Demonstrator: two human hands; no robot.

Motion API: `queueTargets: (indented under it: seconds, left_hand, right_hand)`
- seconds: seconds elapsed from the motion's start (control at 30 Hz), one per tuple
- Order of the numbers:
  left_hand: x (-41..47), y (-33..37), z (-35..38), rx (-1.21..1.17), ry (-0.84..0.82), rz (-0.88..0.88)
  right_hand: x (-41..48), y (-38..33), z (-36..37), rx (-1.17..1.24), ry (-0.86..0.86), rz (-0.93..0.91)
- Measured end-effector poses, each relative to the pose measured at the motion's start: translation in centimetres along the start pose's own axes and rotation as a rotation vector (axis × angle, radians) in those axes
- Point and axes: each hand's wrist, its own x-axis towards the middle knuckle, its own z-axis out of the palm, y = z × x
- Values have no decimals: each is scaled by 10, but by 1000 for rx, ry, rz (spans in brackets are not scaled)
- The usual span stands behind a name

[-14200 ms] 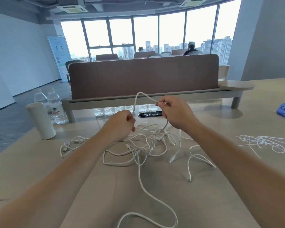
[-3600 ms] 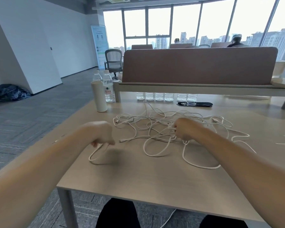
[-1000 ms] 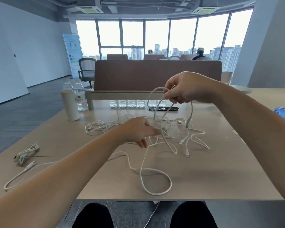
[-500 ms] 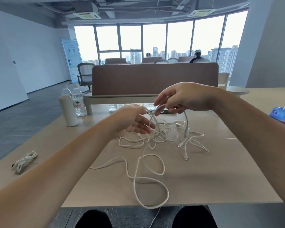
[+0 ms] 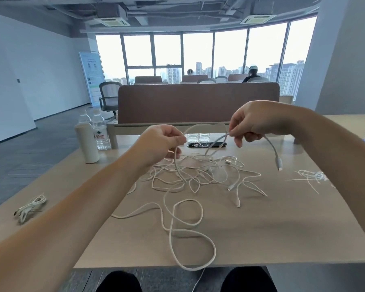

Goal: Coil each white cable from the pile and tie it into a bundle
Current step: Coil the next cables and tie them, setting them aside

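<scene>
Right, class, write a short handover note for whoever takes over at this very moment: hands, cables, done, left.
The left hand and right hand each pinch one white cable, raised above the table; its plug hangs from the right hand.
The pile lies tangled mid-table.
Done: one bundle at the table's left edge.
Left: coil and tie this cable, then the rest of the pile.
</scene>
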Motion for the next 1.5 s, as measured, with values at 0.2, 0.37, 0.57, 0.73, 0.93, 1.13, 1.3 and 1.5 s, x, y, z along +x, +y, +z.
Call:
queueTargets:
  seconds: [0.2, 0.37, 0.57, 0.73, 0.93, 1.13, 1.3, 1.5]
  left_hand:
    - [-3, 15, -29, -1, 11, 73]
    - [-10, 17, -36, -19, -149, 8]
    - [-16, 13, -24, 5, -389, -86]
    - [-20, 13, -11, 244, -438, -163]
    - [-20, 24, -21, 843, -388, -200]
    - [-21, 40, -12, 572, -75, 138]
    - [-17, 29, 6, 256, -272, 97]
    - [-9, 10, -1, -247, -135, -109]
  right_hand:
    - [5, 8, -14, 157, 331, 177]
    - [8, 6, -23, 497, 589, 173]
    - [5, -11, -19, 606, 535, -40]
    - [2, -25, -14, 572, 410, -211]
    - [-3, -26, -17, 458, 228, -279]
    - [-4, -37, 7, 302, 40, -337]
    - [3, -40, 30, 279, 71, -347]
    - [15, -19, 42, 328, 73, -260]
